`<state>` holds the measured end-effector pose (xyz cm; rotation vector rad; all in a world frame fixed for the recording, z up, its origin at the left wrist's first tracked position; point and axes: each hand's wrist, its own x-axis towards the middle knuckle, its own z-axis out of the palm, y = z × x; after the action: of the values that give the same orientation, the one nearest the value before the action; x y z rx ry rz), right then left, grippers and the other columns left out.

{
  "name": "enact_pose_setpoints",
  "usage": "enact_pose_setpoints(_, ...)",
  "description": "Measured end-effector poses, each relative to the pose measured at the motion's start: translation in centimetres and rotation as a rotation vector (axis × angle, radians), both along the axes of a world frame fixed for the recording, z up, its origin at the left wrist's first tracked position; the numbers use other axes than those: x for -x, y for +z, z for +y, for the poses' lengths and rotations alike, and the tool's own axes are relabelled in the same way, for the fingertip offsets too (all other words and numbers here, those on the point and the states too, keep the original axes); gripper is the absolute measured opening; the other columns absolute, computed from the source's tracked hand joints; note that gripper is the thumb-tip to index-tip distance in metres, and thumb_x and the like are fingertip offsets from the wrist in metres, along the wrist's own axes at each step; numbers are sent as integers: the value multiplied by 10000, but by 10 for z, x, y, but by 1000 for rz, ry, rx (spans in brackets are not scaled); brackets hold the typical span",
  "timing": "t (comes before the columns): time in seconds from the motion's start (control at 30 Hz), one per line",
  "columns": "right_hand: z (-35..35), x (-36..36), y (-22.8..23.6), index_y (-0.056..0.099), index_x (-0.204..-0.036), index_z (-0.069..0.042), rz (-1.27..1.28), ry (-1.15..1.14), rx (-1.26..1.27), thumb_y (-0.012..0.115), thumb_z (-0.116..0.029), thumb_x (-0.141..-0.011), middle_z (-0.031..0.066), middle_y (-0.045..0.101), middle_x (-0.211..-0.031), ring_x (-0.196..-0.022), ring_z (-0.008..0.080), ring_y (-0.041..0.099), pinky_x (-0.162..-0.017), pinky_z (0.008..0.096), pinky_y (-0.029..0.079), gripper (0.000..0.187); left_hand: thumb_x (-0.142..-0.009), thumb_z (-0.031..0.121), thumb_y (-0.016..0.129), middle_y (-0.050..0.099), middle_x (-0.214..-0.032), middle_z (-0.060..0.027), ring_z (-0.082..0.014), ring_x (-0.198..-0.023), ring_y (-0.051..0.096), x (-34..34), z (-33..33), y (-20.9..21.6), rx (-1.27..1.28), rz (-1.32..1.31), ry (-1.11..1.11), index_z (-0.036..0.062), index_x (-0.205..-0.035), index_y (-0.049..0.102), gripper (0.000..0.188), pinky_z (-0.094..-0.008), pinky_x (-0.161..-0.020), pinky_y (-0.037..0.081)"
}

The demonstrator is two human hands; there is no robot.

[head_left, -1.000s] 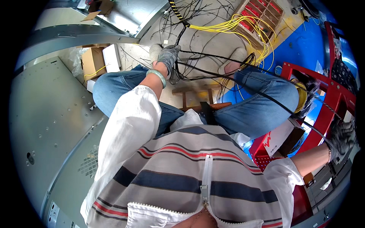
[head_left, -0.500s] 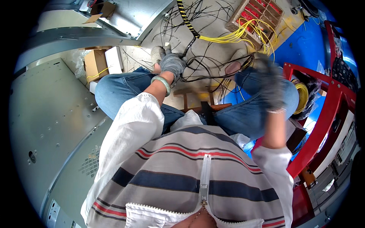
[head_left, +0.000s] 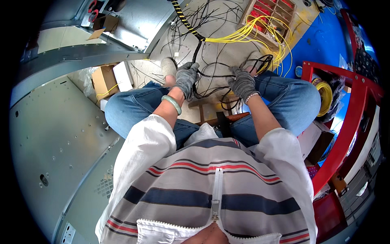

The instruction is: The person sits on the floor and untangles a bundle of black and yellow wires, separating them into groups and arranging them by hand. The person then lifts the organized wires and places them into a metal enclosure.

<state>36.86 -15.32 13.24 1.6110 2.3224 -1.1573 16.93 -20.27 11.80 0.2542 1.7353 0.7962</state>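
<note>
Both my hands wear grey knit gloves and work between my knees. My left hand [head_left: 187, 80] is closed around a black cable bundle [head_left: 196, 53]. That bundle runs up to a junction where yellow wires [head_left: 227, 40] branch off to the right. Beyond the junction it continues in a black-and-yellow striped wrap [head_left: 182, 19]. My right hand [head_left: 243, 84] is closed on black wires [head_left: 215, 76] stretching across from the left hand. Its fingertips are partly hidden. Loose black loops hang below the hands, and more coil by my right knee.
A wooden compartment box [head_left: 246, 24] with small red parts stands far right. Cut black wires litter the floor [head_left: 160, 46]. Large metal panels [head_left: 53, 134] line the left, near a cardboard box [head_left: 103, 81]. A red metal frame [head_left: 345, 138] with a yellow wire coil [head_left: 323, 99] stands right.
My right hand has moved left and inward from beside my right knee, where it was blurred, to the black wires near the left hand. The left hand stays on the bundle, slightly lower.
</note>
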Motion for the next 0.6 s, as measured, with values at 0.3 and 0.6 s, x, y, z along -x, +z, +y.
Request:
enact_pose_setpoints(0.3, 23, 51, -22, 554, -950, -24, 685, -786, 747, 560, -267, -787, 105, 605, -804, -725, 198, 585, -671, 313, 486, 293, -748, 103, 478, 560, -781, -196, -341, -748, 540, -36, -23, 8, -491, 754, -647, 20, -847, 568, 158, -391, -682, 430)
enact_pose_setpoints(0.6, 44, 34, -11, 514, -814, -31, 687, -748, 895, 547, -192, -797, 68, 572, -682, -564, 175, 577, -524, 332, 509, 165, -742, 177, 502, 565, -892, -180, -348, -862, 528, -11, -9, 42, -637, 429, -1106, 26, -961, 565, 273, -393, -763, 436)
